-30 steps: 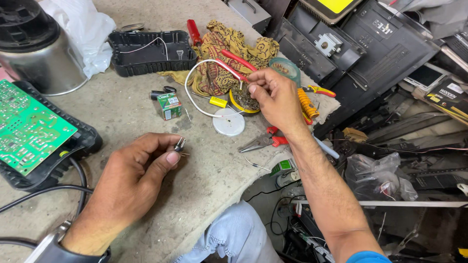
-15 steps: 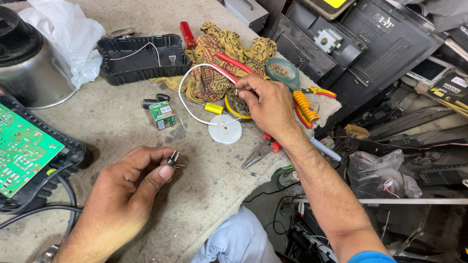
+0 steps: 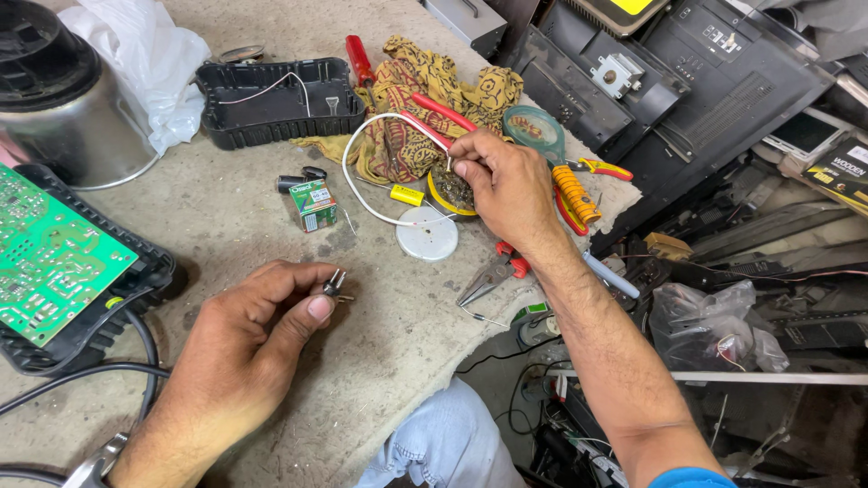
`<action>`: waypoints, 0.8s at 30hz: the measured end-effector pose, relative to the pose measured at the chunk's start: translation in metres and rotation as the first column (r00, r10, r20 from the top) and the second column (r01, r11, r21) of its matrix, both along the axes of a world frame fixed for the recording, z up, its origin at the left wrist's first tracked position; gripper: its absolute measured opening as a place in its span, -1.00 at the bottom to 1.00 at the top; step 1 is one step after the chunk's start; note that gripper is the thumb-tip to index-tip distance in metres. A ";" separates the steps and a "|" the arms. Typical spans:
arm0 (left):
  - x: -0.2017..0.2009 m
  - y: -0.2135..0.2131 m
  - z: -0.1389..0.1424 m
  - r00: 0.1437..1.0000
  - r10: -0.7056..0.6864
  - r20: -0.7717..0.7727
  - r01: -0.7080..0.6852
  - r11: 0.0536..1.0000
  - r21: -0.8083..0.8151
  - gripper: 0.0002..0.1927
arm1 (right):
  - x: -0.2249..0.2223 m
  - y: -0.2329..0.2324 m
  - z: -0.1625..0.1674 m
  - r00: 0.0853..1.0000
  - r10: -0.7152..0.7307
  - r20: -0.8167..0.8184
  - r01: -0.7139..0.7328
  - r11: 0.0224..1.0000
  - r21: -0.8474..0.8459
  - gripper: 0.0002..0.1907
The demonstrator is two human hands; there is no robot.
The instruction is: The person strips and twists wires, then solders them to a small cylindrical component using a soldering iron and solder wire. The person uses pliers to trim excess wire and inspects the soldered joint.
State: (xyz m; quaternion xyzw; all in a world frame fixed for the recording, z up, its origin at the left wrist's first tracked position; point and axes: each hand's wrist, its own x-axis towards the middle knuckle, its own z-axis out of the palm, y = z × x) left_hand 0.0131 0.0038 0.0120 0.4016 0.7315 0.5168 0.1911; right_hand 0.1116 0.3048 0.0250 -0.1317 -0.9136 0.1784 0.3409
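Rough grey concrete serves as the workbench (image 3: 226,217), and it is crowded with repair clutter. Near its front edge the left hand (image 3: 244,348) has thumb and forefinger closed on a small dark component (image 3: 334,284) with short metal legs, held just above the surface. Farther back, the right hand (image 3: 506,185) has its fingertips drawn together on a thin tool whose tip dips into a small yellow-rimmed tin (image 3: 449,194); what the tool is I cannot tell. A white round lid (image 3: 426,241) lies just beside that tin, with a looping white wire (image 3: 362,185) and a yellow capacitor (image 3: 407,194) close by. A little green box (image 3: 314,205) stands between the 2 hands. Red-handled pliers (image 3: 493,276) rest by the right wrist. A green circuit board (image 3: 45,258) sits at the far left.
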 end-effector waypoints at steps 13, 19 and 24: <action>-0.001 0.000 0.001 0.998 -0.022 -0.064 0.026 0.998 0.054 -0.69 | 0.000 -0.004 -0.001 0.999 -0.040 0.034 0.037 0.996 0.082 -0.86; 0.000 -0.001 0.004 0.999 -0.018 -0.039 0.020 0.998 0.055 -0.68 | 0.001 -0.003 -0.002 0.999 -0.033 0.044 0.026 0.989 0.147 -0.86; 0.000 -0.002 0.002 0.996 0.015 0.085 -0.014 1.000 -0.013 -0.66 | 0.001 0.006 -0.005 0.999 0.036 -0.005 -0.036 0.999 -0.035 -0.87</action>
